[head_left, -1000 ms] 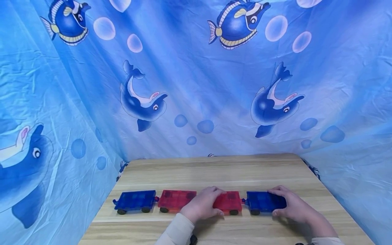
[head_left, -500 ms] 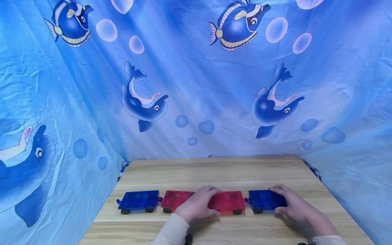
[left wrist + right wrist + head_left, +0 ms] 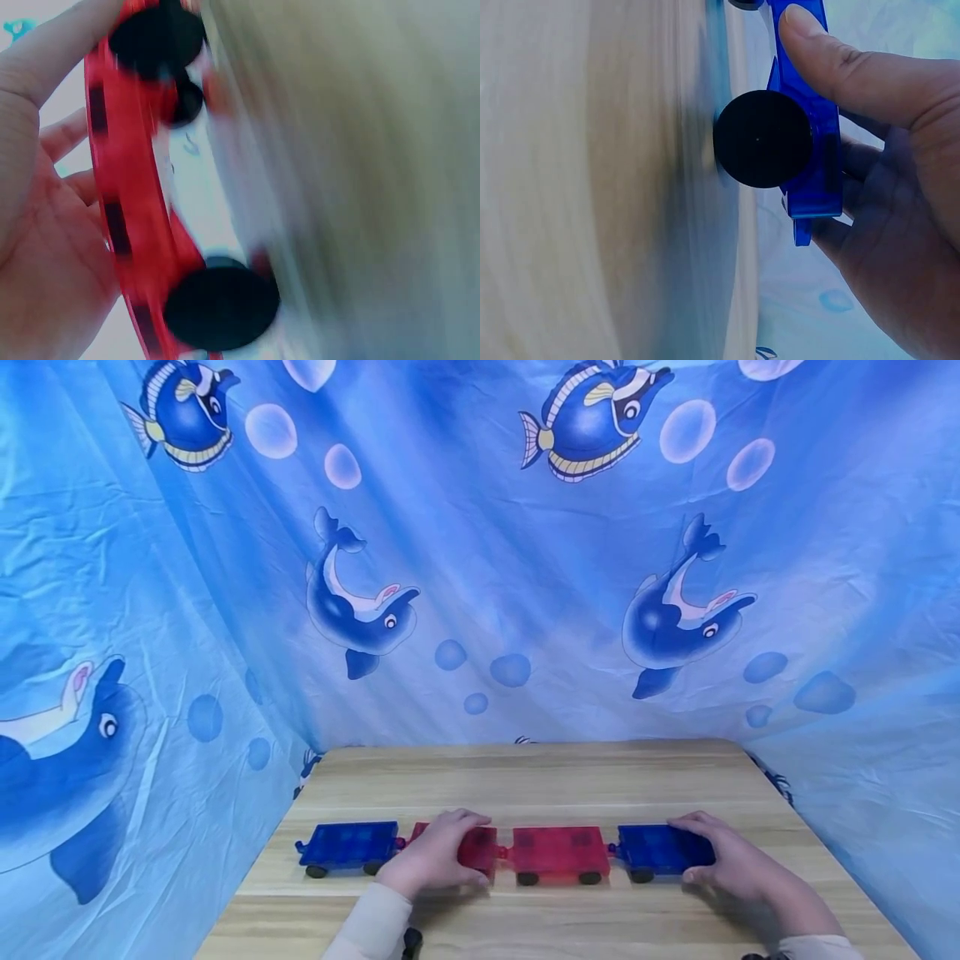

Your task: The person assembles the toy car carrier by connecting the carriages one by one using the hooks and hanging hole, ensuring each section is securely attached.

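Observation:
Two blue and two red see-through toy train cars with black wheels stand in a row on the wooden table, joined end to end by small couplings. My left hand [image 3: 435, 860] holds the left red car [image 3: 480, 850] from above, thumb on the near side, covering much of it. The left wrist view shows that red side close up, with the fingers behind it. The other red car [image 3: 558, 852] is untouched. At the right end, my right hand [image 3: 731, 864] grips a blue car [image 3: 652, 850] between thumb and fingers. The second blue car [image 3: 348, 845] forms the left end.
The wooden table [image 3: 540, 777] reaches back to a blue cloth [image 3: 465, 568] printed with dolphins and fish, which also hangs at both sides. A small black object [image 3: 412, 941] shows beside the left sleeve.
My left hand has moved left along the row, from the right red car to the left red one. The right hand keeps its grip, and the row sits slightly farther right.

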The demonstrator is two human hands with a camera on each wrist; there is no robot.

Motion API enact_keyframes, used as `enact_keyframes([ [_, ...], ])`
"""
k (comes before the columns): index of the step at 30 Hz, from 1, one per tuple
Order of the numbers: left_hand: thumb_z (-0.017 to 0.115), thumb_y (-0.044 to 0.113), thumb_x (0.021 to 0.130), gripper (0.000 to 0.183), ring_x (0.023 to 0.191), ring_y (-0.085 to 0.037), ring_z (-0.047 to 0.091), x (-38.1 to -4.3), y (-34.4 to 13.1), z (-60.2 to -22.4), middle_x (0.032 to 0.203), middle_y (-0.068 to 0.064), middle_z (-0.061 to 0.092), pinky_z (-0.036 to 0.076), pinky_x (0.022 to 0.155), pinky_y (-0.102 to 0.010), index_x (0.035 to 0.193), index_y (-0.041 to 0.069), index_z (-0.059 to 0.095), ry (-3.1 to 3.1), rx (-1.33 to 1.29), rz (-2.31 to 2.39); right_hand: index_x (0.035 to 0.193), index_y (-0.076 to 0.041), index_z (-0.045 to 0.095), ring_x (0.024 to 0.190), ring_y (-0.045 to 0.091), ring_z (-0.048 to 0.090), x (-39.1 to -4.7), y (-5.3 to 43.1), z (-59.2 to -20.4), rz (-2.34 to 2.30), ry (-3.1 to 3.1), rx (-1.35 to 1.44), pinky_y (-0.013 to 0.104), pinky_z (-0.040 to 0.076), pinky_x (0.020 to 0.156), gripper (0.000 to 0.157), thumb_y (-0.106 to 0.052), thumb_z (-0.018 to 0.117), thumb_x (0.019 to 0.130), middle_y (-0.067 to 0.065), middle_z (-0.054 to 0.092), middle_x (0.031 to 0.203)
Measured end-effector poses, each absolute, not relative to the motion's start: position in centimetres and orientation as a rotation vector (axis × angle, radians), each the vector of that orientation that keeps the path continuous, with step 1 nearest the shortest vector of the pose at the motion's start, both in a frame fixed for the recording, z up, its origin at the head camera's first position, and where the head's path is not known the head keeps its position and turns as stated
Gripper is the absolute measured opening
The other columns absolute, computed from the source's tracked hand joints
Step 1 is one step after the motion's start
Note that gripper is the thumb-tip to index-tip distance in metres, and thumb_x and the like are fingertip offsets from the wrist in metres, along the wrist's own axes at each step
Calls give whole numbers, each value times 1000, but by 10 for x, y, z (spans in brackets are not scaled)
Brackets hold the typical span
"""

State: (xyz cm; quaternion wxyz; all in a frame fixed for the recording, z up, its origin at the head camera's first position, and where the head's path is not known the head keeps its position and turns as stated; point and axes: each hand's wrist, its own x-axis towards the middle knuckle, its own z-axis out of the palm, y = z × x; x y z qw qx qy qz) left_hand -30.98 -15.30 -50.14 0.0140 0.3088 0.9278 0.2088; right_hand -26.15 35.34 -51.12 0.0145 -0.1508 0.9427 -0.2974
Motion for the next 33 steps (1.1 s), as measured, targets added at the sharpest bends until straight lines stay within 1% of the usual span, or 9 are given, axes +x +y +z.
enact_keyframes([
  [3, 93, 55, 73, 93, 140, -34, 48, -311, -172, -500, 147, -1, 57, 35, 118, -61, 151, 20, 56, 2901, 922, 680, 146, -9, 60, 134, 52, 49, -260, 357, -511, -928, 2935, -484, 69, 45, 103, 83, -32, 94, 75, 12, 58, 139],
  [6, 94, 54, 72, 95, 140, -37, 49, -312, -191, -499, 144, -5, 59, 19, 123, -65, 150, 16, 57, 2917, 887, 711, 146, -7, 60, 134, 52, 49, -259, 361, -512, -935, 2938, -498, 68, 45, 103, 82, -31, 94, 74, 11, 59, 138],
  [7, 94, 55, 71, 95, 139, -36, 51, -313, -196, -498, 144, -6, 59, 15, 124, -65, 149, 14, 57, 2920, 879, 719, 145, -7, 60, 133, 52, 50, -259, 362, -511, -935, 2941, -505, 68, 45, 102, 82, -31, 94, 74, 11, 59, 137],
  [10, 94, 56, 71, 96, 136, -36, 54, -314, -212, -497, 142, -7, 61, 10, 123, -69, 148, 13, 58, 2934, 859, 726, 144, -6, 61, 132, 52, 50, -259, 365, -511, -936, 2943, -499, 69, 46, 102, 82, -31, 94, 74, 11, 60, 135],
  [13, 94, 56, 71, 95, 130, -32, 59, -315, -224, -499, 139, -5, 62, 8, 121, -71, 148, 13, 59, 2936, 834, 735, 144, -6, 62, 132, 51, 51, -258, 369, -510, -930, 2939, -480, 69, 46, 101, 81, -32, 95, 74, 11, 60, 135],
  [16, 94, 52, 72, 92, 130, -31, 60, -313, -234, -502, 139, -2, 62, 8, 122, -70, 147, 14, 60, 2931, 799, 757, 143, -8, 62, 133, 51, 50, -258, 372, -510, -920, 2932, -449, 68, 46, 101, 81, -33, 95, 73, 11, 60, 135],
  [22, 95, 43, 76, 82, 136, -35, 55, -311, -243, -506, 140, -5, 64, 14, 123, -66, 144, 11, 62, 2935, 786, 810, 143, -8, 62, 132, 51, 50, -257, 379, -512, -912, 2929, -451, 68, 47, 100, 82, -35, 94, 73, 12, 60, 135],
  [25, 94, 43, 76, 84, 137, -36, 54, -311, -244, -507, 141, -6, 64, 16, 123, -66, 146, 11, 61, 2936, 783, 817, 143, -7, 62, 131, 52, 51, -256, 380, -512, -912, 2933, -485, 67, 48, 99, 82, -36, 94, 74, 13, 60, 135],
  [33, 93, 44, 78, 82, 138, -34, 53, -311, -245, -507, 141, -2, 63, 15, 123, -66, 147, 14, 61, 2921, 754, 803, 142, -7, 62, 130, 50, 53, -253, 381, -509, -915, 2928, -507, 66, 48, 100, 84, -37, 95, 72, 12, 60, 134],
])
